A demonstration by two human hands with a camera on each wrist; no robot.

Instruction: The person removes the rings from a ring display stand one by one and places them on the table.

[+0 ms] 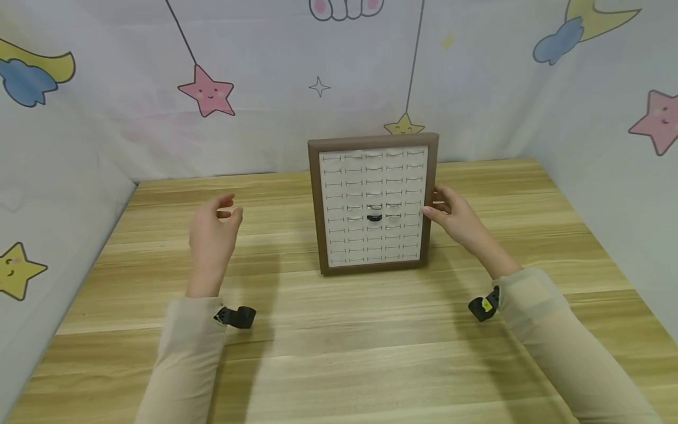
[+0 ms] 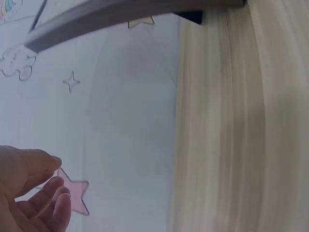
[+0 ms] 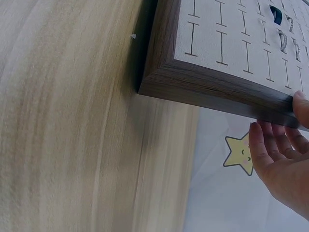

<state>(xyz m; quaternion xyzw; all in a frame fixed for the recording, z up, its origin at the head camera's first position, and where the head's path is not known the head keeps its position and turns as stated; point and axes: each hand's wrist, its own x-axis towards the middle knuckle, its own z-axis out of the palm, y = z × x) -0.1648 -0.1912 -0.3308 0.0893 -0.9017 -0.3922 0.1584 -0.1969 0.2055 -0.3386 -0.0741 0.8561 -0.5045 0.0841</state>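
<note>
A brown-framed ring display board [image 1: 317,206] stands tilted back on the wooden table [image 1: 339,341], its white slotted face toward me. A black ring [image 1: 374,218] sits in a middle slot, with a few silver rings [image 1: 375,207] around it. My right hand [image 1: 455,221] grips the board's right edge, thumb on the front of the frame and fingers behind it. The right wrist view shows the frame [image 3: 212,87], that hand [image 3: 280,159] and the black ring [image 3: 276,14]. My left hand [image 1: 212,235] hovers left of the board, fingers loosely curled, holding nothing. In the left wrist view the hand [image 2: 29,198] is apart from the frame [image 2: 120,12].
A pale cloth backdrop [image 1: 265,118] printed with stars and moons closes in the table at the back and both sides. Bare wood lies in front of the board and to either side. Small black wrist cameras [image 1: 235,317] sit on both sleeves.
</note>
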